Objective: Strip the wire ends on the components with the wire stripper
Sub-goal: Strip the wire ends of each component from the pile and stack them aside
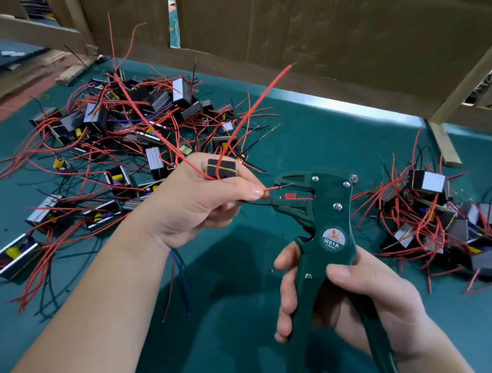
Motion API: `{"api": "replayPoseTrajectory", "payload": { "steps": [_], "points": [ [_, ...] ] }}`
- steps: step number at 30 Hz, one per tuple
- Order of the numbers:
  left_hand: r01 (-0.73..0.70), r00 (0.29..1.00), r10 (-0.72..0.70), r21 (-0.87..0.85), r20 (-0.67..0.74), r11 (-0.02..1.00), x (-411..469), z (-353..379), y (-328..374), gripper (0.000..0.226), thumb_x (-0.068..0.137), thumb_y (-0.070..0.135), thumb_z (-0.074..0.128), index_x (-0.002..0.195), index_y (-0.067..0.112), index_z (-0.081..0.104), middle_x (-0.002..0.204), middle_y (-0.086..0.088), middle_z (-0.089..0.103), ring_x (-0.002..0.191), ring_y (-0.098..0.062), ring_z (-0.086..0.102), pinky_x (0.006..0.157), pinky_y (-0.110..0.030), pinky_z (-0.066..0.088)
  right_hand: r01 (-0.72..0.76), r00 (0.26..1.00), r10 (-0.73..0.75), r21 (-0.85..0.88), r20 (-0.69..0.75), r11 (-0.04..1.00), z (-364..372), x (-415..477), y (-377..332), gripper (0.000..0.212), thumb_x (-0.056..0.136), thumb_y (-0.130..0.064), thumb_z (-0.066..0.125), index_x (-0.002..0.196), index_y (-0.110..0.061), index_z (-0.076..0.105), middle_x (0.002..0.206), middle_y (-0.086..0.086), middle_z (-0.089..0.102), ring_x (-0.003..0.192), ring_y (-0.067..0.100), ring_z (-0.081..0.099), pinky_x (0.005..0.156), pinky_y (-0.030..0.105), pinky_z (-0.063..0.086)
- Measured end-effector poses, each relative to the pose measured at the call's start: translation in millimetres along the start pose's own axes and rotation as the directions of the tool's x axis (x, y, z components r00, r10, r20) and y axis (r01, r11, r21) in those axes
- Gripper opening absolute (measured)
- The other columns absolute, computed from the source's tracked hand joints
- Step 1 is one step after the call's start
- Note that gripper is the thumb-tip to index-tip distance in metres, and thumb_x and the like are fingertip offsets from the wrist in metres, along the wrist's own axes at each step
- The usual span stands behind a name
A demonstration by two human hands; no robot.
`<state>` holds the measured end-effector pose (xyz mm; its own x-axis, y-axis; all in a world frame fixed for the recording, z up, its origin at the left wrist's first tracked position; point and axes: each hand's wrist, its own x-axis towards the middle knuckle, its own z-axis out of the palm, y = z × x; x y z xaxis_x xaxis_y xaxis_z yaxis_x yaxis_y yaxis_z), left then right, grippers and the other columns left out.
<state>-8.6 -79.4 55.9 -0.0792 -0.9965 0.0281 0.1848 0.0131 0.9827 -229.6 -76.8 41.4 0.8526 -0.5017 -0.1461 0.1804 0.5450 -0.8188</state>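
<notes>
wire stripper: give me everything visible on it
The stripper is dark green, metal-looking, pistol-shaped, with silver rivets, a round W01A label and a red insert in its head. It is upright, head facing left. The right hand grips its handles; a red wire pinched by the left hand reaches into its mouth.

The stripper (330, 225) is dark green with silver rivets, a red insert in its head and a round orange-and-white label (332, 239). The component (221, 168) is black, banded in yellow, and its wire (256, 105) is bright red. The tabletop (335, 135) is teal. The left pile (117, 130) and right pile (447, 225) mix black, silver-grey and yellow with red, black and blue strands. The cardboard (316, 26) across the top is brown.
</notes>
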Motion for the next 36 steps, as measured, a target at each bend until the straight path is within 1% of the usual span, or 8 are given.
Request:
{"api": "replayPoseTrajectory", "payload": {
  "steps": [3,8,12,21,24,29,33,36],
  "points": [
    [0.004,1.000,-0.005,0.034,0.030,0.999,-1.4,-2.7,1.4,0.003,0.055,0.014,0.072,0.057,0.014,0.070,0.040,0.006,0.034,0.035,-0.006,0.021,0.046,-0.009,0.020,-0.001,1.000,0.002,-0.034,0.005,0.999,-0.3,-0.1,1.1,0.046,0.077,-0.034,0.074,0.110,-0.003,0.063,0.085,0.022,0.064,0.075,0.039,0.063,0.076,0.056,0.047],
    [0.036,0.999,-0.038,0.096,0.012,0.995,-1.4,-4.8,-1.0,0.013,0.063,0.005,0.067,0.054,0.014,0.069,0.038,0.005,0.030,0.035,-0.007,0.019,0.046,-0.009,0.020,-0.015,1.000,0.016,-0.039,0.007,0.999,-1.2,-0.8,0.5,0.046,0.076,-0.034,0.075,0.109,-0.003,0.063,0.084,0.022,0.064,0.074,0.039,0.063,0.075,0.055,0.048],
    [0.011,1.000,-0.013,0.081,0.027,0.997,-2.1,-5.0,-0.1,0.005,0.054,0.019,0.070,0.056,0.015,0.070,0.038,0.007,0.032,0.034,-0.007,0.020,0.047,-0.009,0.021,-0.038,0.999,0.036,-0.063,-0.032,0.997,-1.7,-0.6,2.0,0.043,0.075,-0.039,0.076,0.101,-0.006,0.065,0.078,0.021,0.064,0.068,0.038,0.063,0.073,0.054,0.047],
    [-0.013,1.000,0.010,0.138,0.022,0.990,-0.7,-5.9,-1.6,0.013,0.064,0.006,0.068,0.055,0.016,0.068,0.040,0.005,0.035,0.034,-0.008,0.024,0.044,-0.010,0.024,-0.062,0.997,0.062,-0.019,-0.036,0.998,0.9,2.1,0.1,0.041,0.077,-0.042,0.075,0.093,-0.005,0.065,0.072,0.020,0.063,0.062,0.035,0.063,0.067,0.049,0.051],
    [-0.044,0.999,0.039,0.156,0.038,0.987,-0.9,-6.7,-2.4,0.004,0.057,0.020,0.072,0.057,0.017,0.069,0.041,0.005,0.037,0.035,-0.009,0.026,0.044,-0.011,0.024,-0.058,0.997,0.058,0.000,-0.042,0.998,2.0,2.8,0.7,0.041,0.077,-0.041,0.075,0.091,-0.005,0.064,0.071,0.021,0.062,0.060,0.034,0.062,0.065,0.049,0.052],
    [-0.029,0.999,0.035,0.184,-0.027,0.983,1.6,-7.5,-4.9,0.012,0.066,0.016,0.075,0.057,0.014,0.068,0.047,-0.006,0.040,0.036,-0.012,0.028,0.041,-0.013,0.025,-0.018,0.983,0.022,0.026,-0.181,1.000,10.9,4.5,8.4,0.050,0.066,-0.054,0.080,0.080,-0.009,0.064,0.063,0.019,0.057,0.052,0.031,0.058,0.055,0.043,0.051],
    [0.082,0.997,-0.082,0.182,-0.007,0.980,0.2,-9.0,-7.4,0.020,0.069,0.022,0.076,0.067,0.003,0.068,0.057,-0.011,0.046,0.040,-0.012,0.034,0.039,-0.017,0.030,0.030,0.937,-0.014,0.039,-0.349,0.999,16.0,10.3,9.9,0.059,0.055,-0.063,0.081,0.067,-0.011,0.056,0.054,0.012,0.047,0.038,0.025,0.046,0.044,0.032,0.044],
    [0.118,0.993,-0.117,0.184,-0.016,0.976,1.3,-2.6,-9.6,0.022,0.065,0.027,0.084,0.064,0.012,0.068,0.057,-0.007,0.052,0.040,-0.010,0.040,0.039,-0.018,0.035,0.069,0.952,-0.032,0.110,-0.304,0.992,12.2,13.1,6.6,0.055,0.056,-0.059,0.081,0.075,-0.011,0.063,0.062,0.014,0.054,0.049,0.029,0.055,0.051,0.039,0.050]
  ]
}}
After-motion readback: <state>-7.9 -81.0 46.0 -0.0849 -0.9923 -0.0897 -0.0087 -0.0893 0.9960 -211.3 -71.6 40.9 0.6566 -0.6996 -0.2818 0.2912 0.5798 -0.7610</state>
